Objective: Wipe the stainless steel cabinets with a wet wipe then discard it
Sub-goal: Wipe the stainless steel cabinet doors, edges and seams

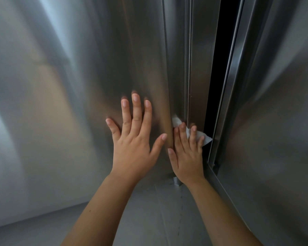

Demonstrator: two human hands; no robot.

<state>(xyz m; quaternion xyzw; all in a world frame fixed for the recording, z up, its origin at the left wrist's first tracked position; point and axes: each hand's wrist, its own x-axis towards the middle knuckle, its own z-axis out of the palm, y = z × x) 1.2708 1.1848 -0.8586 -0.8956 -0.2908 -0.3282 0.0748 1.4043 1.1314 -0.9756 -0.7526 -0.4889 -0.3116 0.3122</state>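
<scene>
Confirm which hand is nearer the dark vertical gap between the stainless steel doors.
Right. The right hand presses a white wipe beside the gap; the left hand lies flat further left.

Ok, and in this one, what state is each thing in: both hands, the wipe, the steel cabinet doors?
Left stainless steel cabinet door: seems ajar, with a dark gap beside its edge.
Right stainless steel cabinet panel: untouched.
Left hand: open, fingers spread flat on the left door.
Right hand: open, straight fingers pressing the wipe.
White wet wipe: crumpled, pinned against the left door's edge strip.
</scene>
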